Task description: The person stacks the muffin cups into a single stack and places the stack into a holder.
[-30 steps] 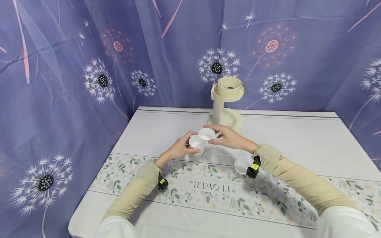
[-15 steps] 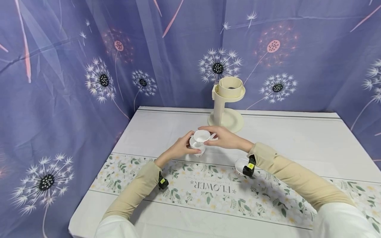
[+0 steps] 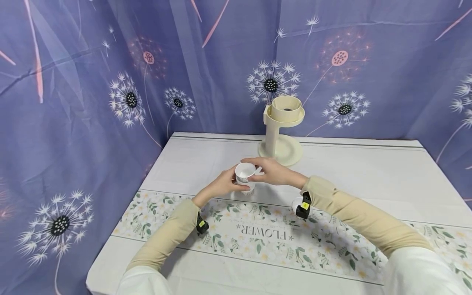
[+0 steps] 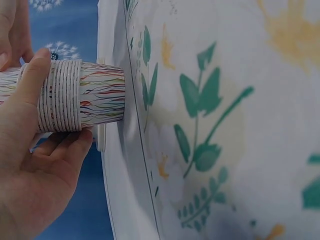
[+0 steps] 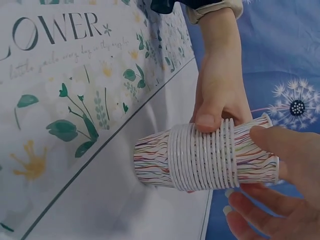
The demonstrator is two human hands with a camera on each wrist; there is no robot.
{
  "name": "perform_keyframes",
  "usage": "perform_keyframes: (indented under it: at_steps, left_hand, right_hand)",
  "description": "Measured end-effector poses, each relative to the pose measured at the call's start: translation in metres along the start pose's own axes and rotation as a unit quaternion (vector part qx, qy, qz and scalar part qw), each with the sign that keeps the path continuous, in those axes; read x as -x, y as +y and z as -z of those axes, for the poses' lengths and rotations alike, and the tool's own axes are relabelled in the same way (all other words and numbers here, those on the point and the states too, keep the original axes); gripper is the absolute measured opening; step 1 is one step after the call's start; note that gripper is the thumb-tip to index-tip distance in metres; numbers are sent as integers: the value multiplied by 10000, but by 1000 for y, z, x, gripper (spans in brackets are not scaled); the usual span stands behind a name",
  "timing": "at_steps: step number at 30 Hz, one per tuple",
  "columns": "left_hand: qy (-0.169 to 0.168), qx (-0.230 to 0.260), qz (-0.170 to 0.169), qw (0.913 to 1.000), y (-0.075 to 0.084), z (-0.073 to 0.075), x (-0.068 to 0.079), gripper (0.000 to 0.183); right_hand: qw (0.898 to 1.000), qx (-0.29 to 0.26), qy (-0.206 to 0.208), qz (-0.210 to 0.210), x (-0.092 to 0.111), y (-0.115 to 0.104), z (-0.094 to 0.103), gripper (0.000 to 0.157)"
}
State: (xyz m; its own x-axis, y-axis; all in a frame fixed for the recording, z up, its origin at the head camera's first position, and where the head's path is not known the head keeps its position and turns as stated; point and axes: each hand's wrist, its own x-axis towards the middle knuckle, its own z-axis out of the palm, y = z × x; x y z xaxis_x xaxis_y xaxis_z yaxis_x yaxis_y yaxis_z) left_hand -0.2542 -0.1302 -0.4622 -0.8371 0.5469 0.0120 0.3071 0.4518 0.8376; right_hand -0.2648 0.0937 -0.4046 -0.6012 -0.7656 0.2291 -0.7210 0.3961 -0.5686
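Note:
My left hand grips a stack of nested paper cups, printed with thin coloured wavy lines. The stack stands on the white part of the tablecloth. At its top is a paper cup with a white fold-out handle, and my right hand holds it between thumb and fingers. That cup's lower end sits inside the stack, while its striped upper wall still shows above the rims in the right wrist view. Its handle points right, towards the right palm.
Behind the hands stands a cream holder with a round base and a ring bearing a short cylinder. Another white cup is on the flowered runner, largely hidden by the right wrist camera. A dandelion-print curtain hangs behind the table.
My right hand has moved left with its cup, from beside the stack's mouth to directly over and into it. The left hand and stack have stayed nearly in place.

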Motion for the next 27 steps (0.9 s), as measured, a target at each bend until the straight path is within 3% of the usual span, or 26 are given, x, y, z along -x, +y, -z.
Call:
perform_keyframes:
  at_steps: [9, 16, 27]
  left_hand:
    - [64, -16, -25, 10000, -2, 0, -1, 78]
    - [-22, -145, -58, 9999, -3, 1, -2, 67]
    - [-13, -317, -15, 9995, 0, 2, -2, 66]
  right_hand:
    - [9995, 179, -255, -96, -1, -5, -3, 61]
    - [9976, 342, -525, -277, -1, -3, -4, 57]
    - [9961, 423, -617, -466, 4, -1, -6, 64]
